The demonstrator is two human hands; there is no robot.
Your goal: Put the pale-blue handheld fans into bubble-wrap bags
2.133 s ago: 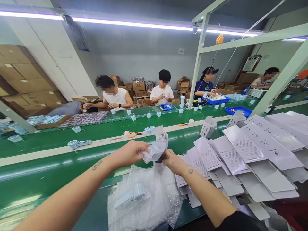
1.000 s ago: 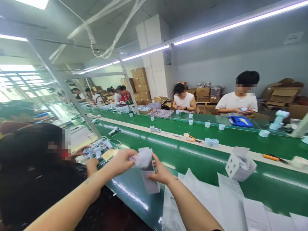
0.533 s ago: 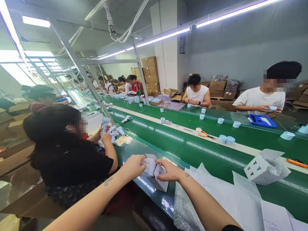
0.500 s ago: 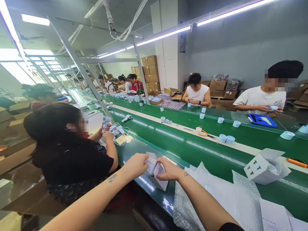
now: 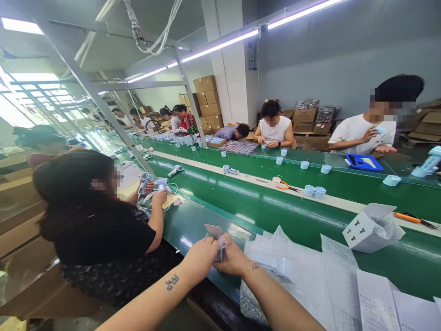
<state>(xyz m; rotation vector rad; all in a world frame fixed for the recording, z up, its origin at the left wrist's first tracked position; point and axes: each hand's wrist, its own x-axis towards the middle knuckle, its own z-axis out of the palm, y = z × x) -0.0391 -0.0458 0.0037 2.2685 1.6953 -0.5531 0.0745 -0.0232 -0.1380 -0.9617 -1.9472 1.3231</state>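
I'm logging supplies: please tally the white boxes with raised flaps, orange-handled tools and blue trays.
White boxes with raised flaps: 2 (held box, belt box)
Orange-handled tools: 2 (pliers, tool beside belt box)
Blue trays: 1 (far-side tray)
Total: 5

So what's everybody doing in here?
The person wearing the camera has both hands at a small white box with its flap up: the left hand is by the bubble wrap at its top, and the right hand holds its side. Bubble-wrap sheets lie to the right, and another open box with bubble wrap inside sits on the green belt. To the left, a co-worker in black holds what looks like a handheld fan.
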